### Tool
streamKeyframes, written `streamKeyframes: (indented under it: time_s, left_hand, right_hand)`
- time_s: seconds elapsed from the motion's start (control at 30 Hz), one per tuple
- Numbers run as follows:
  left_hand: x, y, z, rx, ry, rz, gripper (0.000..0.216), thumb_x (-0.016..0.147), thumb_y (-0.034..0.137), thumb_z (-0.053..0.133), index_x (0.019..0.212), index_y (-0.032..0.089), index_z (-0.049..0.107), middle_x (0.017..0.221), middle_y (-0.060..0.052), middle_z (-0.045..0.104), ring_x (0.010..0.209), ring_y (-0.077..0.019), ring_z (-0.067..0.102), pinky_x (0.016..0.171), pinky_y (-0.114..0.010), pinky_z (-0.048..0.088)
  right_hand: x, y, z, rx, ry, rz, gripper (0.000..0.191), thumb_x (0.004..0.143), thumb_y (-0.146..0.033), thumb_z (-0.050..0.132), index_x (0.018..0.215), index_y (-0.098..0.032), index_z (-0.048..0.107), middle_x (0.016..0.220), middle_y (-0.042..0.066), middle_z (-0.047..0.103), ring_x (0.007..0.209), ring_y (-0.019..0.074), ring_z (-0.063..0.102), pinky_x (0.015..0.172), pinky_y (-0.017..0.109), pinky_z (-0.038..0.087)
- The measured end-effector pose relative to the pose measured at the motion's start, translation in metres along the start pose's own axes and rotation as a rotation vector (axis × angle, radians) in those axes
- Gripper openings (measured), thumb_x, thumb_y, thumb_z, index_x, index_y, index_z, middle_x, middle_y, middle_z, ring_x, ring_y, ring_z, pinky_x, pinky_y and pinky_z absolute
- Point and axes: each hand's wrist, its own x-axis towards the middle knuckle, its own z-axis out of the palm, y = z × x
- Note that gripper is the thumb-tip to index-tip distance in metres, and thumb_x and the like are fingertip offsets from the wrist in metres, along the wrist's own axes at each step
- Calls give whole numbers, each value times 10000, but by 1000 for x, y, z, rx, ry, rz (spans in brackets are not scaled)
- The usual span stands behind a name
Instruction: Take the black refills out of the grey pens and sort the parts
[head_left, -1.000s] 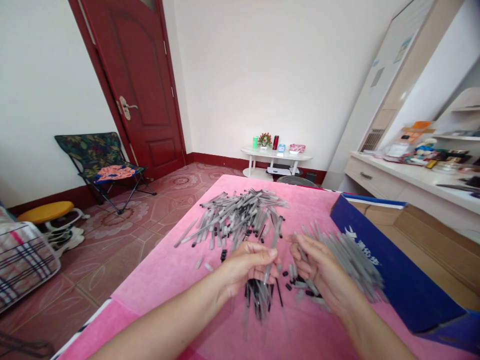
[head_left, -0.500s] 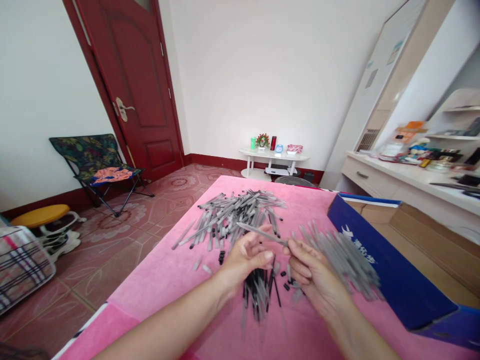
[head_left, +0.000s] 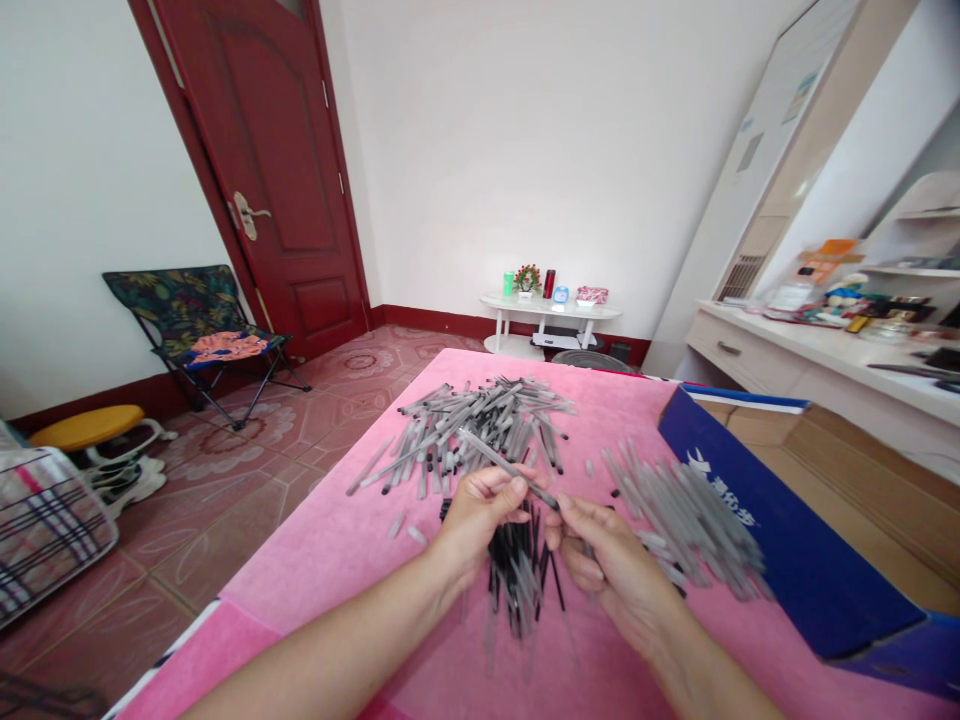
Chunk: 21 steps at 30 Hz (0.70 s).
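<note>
Between my hands, a grey translucent pen (head_left: 487,452) slants from upper left to lower right, its dark end toward my right hand. My left hand (head_left: 480,512) is closed, with thumb and fingers around the pen's middle. My right hand (head_left: 600,545) pinches at the dark end, its other fingers curled; whether a small separate part is in that pinch I cannot tell. Below them lies a bundle of thin black refills (head_left: 517,575), partly hidden by my left hand. Beyond is a loose heap of grey pens (head_left: 480,415). To the right, more grey pens (head_left: 686,520) lie roughly side by side.
A blue cardboard box (head_left: 772,540) stands open along the right side of the pink-covered table (head_left: 315,560). A few small clear caps (head_left: 396,525) lie left of my hands. Farther off are a folding chair (head_left: 199,325), a low white stand (head_left: 517,305) and a cluttered counter (head_left: 795,330).
My left thumb and fingers have closed on the pen, where before the hand was more open beneath it. The pen tilts more steeply, and my right hand has moved slightly left and down.
</note>
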Motion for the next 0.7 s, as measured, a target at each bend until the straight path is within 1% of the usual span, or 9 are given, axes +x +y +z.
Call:
streamKeyframes:
  time_s: [0.07,0.13,0.23,0.3,0.33,0.43,0.57,0.63,0.7]
  left_hand:
    - [0,-1,0,22,10,4,299,709,358,619,911,138,627,875,-76,650,728,-128,585,577,-187,440]
    - [0,-3,1,32,23,14,287,715,352,614,901,133,628,856,-73,652,695,-112,576,549,-170,421]
    - [-1,-4,2,25,45,23,270,714,343,618,880,131,633,820,-63,653,646,-93,558,524,-159,399]
    - [-1,-5,3,16,65,25,268,707,344,624,873,134,637,806,-58,652,633,-91,551,519,-161,391]
    - [-2,-6,3,11,74,25,270,704,347,627,871,135,639,805,-57,652,631,-92,549,516,-162,387]
    - [-2,-7,4,-1,91,29,281,692,357,635,863,136,645,798,-58,652,628,-98,547,502,-165,374]
    - [-3,-8,5,-17,107,22,292,685,370,638,853,132,649,772,-61,649,618,-96,537,477,-158,355]
    - [-3,-8,5,-27,116,-2,296,676,379,642,850,139,651,777,-61,650,627,-98,539,472,-153,352]
    - [-3,-6,5,-28,115,-15,294,670,382,647,844,145,654,782,-59,653,623,-95,537,471,-151,351]
  right_hand:
    - [0,1,0,-13,16,-31,331,719,-458,588,684,-129,599,570,1,572,327,-4,230,357,175,110]
    - [0,1,0,-36,21,-72,335,714,-450,598,649,-121,604,515,-8,546,330,-2,212,365,182,104]
    - [0,2,1,-82,25,-120,351,731,-435,587,600,-111,606,363,-61,379,334,9,172,377,193,84]
    - [0,2,1,-112,45,-145,362,735,-437,580,587,-108,607,327,-83,290,337,16,155,379,196,84]
    - [-1,2,2,-128,59,-158,365,732,-440,580,585,-107,608,325,-83,288,337,19,155,378,197,89]
    - [-3,1,4,-191,107,-204,354,735,-432,573,602,-106,611,345,-66,348,338,25,179,374,200,109]
    - [-5,1,5,-343,157,-283,299,740,-390,573,632,-114,612,388,-57,381,359,43,256,381,197,155]
    - [-4,3,5,-420,193,-330,251,708,-367,610,638,-127,600,417,-57,392,383,54,296,389,196,191]
    - [-3,4,5,-445,247,-381,221,657,-345,658,638,-144,569,459,-54,426,415,64,336,406,193,233]
